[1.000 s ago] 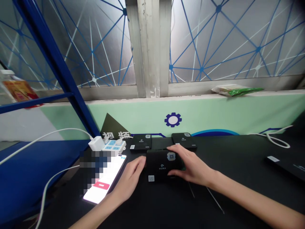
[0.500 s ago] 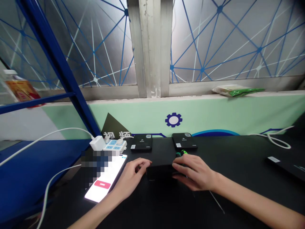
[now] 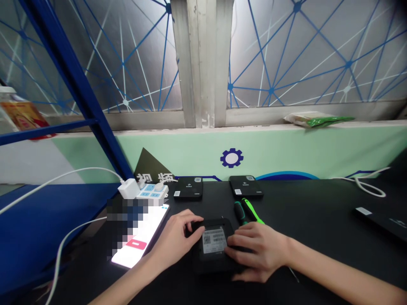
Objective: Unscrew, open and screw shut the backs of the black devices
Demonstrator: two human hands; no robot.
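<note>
A black set-top box [image 3: 206, 264] lies on the dark table in front of me, its labelled underside facing up. A white sticker [image 3: 214, 240] with a QR code shows on it. My left hand [image 3: 185, 228] grips its left edge, the thumb over the top near the sticker. On the right, my right hand [image 3: 254, 250] holds the box's other side, with fingertips against the sticker's edge. Just beyond the right hand lie a dark green screwdriver handle [image 3: 240, 213] and a bright green handle [image 3: 252, 210]. A thin metal shaft [image 3: 294, 275] pokes out below the right wrist.
Two more black boxes [image 3: 188, 188] [image 3: 246, 186] lie at the table's back, by the wall. Left of my hands lie a lit phone [image 3: 140, 241] and a white power strip [image 3: 152, 191] with cables. A dark flat device [image 3: 381, 222] lies far right.
The box was tipped up between my hands; now it lies flat with the sticker facing up. My right hand has moved down and nearer, uncovering the green handles.
</note>
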